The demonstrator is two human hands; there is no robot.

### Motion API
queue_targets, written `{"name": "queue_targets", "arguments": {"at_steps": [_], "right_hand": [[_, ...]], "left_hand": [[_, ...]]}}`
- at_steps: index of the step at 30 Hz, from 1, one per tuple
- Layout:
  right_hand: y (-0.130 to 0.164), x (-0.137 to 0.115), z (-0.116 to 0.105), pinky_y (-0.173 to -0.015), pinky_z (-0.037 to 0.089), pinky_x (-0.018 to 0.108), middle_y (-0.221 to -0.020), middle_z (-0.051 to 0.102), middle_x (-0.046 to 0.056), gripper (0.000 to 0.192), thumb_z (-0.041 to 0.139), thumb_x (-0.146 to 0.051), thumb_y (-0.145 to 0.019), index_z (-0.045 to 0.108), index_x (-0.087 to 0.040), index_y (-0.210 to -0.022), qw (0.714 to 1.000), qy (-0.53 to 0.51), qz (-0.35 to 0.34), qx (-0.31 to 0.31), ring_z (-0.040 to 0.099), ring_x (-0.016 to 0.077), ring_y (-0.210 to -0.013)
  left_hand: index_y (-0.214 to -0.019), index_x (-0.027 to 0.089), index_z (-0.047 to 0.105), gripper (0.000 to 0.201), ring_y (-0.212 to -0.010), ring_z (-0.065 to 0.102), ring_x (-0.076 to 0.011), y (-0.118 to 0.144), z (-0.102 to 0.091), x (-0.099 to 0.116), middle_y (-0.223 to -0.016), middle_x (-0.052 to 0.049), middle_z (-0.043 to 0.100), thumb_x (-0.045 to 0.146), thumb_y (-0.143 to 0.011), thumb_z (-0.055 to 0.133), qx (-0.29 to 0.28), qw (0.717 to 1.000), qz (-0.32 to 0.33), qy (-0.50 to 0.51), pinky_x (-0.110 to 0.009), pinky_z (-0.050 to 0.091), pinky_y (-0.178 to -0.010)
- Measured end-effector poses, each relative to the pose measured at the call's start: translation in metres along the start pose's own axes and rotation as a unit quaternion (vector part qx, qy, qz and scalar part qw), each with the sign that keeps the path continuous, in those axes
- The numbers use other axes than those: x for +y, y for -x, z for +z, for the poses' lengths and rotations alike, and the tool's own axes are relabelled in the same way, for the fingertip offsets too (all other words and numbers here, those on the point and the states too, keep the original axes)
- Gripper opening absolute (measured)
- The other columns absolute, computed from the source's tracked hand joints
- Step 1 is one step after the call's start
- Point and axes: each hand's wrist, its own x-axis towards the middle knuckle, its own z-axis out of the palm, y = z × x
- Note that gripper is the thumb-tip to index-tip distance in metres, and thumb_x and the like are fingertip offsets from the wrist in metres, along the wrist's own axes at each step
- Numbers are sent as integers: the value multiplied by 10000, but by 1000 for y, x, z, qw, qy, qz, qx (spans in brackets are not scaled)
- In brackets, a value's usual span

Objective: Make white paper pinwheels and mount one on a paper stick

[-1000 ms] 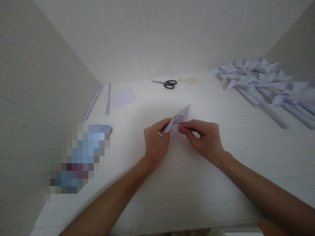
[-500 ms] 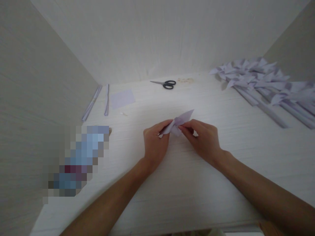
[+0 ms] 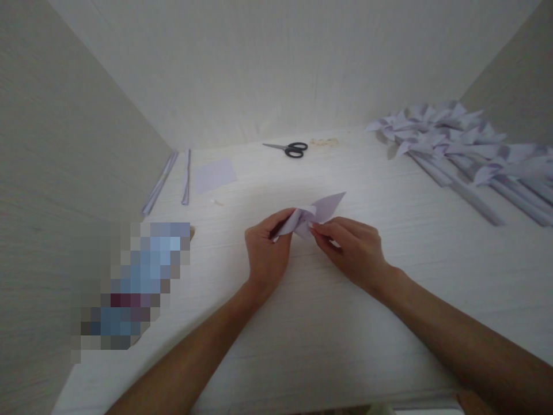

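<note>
Both hands meet over the middle of the white table (image 3: 302,340). Between them is a small folded piece of pale purple paper (image 3: 317,210). The left hand (image 3: 264,253) pinches the left end of the paper with its thumb and fingers closed on it. The right hand (image 3: 352,251) pinches the paper from the right side, with its fingertips (image 3: 314,229) pressed tight on the fold. One pointed flap of the paper sticks up and out to the right, above the right hand.

At the back of the table lie black scissors (image 3: 290,149), shut and flat. To the left of them sits a flat square of purple paper (image 3: 215,174). Near it, by the left wall, lie two thin paper sticks (image 3: 173,176). On the far right is a big pile of paper pinwheels (image 3: 458,144) on long sticks, well apart from the hands. A blurred patch (image 3: 133,282) sits on the left side of the table.
</note>
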Motion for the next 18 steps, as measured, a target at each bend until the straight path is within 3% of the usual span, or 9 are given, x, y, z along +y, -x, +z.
{"name": "queue_targets", "arguments": {"at_steps": [18], "right_hand": [[1,-2,-2,-511,429,198,-587,635,19,170,495,-167,-788,572,-176,-637,999,21,-24,14,549,91,-517]], "left_hand": [[-834,193,666,241,-742,629,-131,0,1,3,-801,15,689,75,-665,540,-12,1000,-5,7,-241,517,-703]]}}
